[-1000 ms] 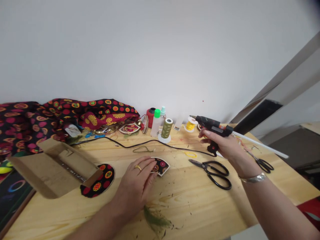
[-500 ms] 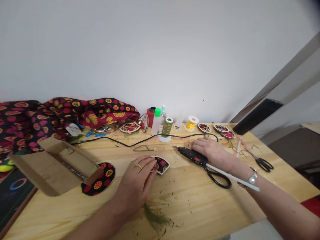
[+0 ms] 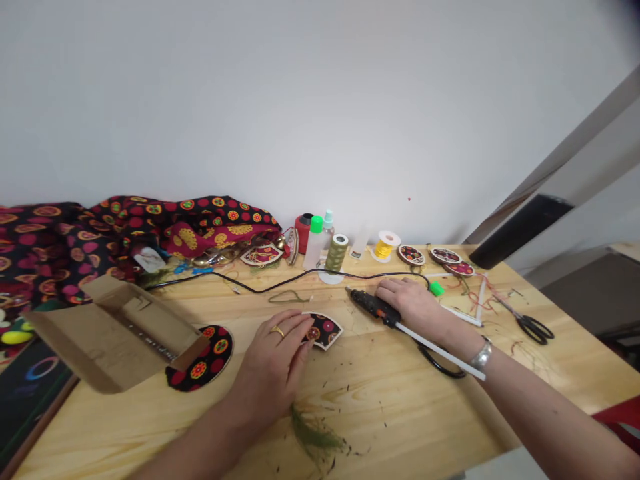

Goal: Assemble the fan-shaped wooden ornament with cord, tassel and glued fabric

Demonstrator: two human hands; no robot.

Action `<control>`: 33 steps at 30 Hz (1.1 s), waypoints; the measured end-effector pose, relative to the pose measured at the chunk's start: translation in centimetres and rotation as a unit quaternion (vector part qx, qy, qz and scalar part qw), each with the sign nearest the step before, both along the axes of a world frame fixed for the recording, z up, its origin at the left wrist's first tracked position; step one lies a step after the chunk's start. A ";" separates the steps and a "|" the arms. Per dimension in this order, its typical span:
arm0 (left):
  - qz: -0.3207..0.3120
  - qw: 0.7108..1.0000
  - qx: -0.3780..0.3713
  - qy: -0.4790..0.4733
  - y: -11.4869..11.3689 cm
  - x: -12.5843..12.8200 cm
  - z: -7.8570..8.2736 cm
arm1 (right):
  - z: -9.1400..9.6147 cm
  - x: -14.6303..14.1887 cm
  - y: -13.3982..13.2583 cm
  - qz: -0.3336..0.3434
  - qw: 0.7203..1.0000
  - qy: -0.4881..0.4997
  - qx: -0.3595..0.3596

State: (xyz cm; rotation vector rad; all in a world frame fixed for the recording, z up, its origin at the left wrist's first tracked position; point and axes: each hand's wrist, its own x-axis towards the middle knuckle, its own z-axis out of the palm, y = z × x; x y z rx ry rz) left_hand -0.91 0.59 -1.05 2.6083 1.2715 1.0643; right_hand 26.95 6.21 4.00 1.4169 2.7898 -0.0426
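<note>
My left hand, with a ring on one finger, is closed on the near-left part of a fan-shaped, patterned fabric piece with a pale border. Its fingers lie over the piece and hide part of it. My right hand is wrapped around a black hot glue gun, whose handle is hidden under the palm. The nozzle points left, above the fan-shaped piece. A long white glue stick juts from the gun's back towards my wrist. Below the left hand lies a tuft of green threads.
An open cardboard box covers part of a round fabric piece. Patterned cloth is heaped along the wall. An olive thread spool, a green-capped bottle and a yellow spool stand behind. Scissors lie right.
My right hand has shifted left and turned the glue gun slightly, bringing the glue stick's end leftward. A green object beside the right hand has come into view. The left hand stays on the fabric piece.
</note>
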 end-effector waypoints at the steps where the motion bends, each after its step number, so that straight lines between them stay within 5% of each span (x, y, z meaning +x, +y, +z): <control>1: 0.000 1.000 0.000 0.000 0.0 0.0 0.0 | -0.1 0.1 0.0 -0.005 1.000 -0.003 -0.001; 9: 0.008 1.000 0.010 -0.003 0.1 0.0 0.1 | -0.3 0.0 1.0 -0.060 0.996 -0.056 0.027; 24: 0.022 1.000 0.022 0.002 0.2 0.0 0.2 | 0.7 1.4 4.5 -0.007 0.997 -0.074 0.034; 29: 0.027 0.999 0.018 0.002 0.2 0.1 0.2 | 1.6 1.5 3.1 -0.030 0.999 -0.026 0.034; 33: 0.070 0.997 0.013 -0.013 0.5 -0.2 0.2 | 2.7 -1.4 -0.5 -0.083 0.994 0.066 0.035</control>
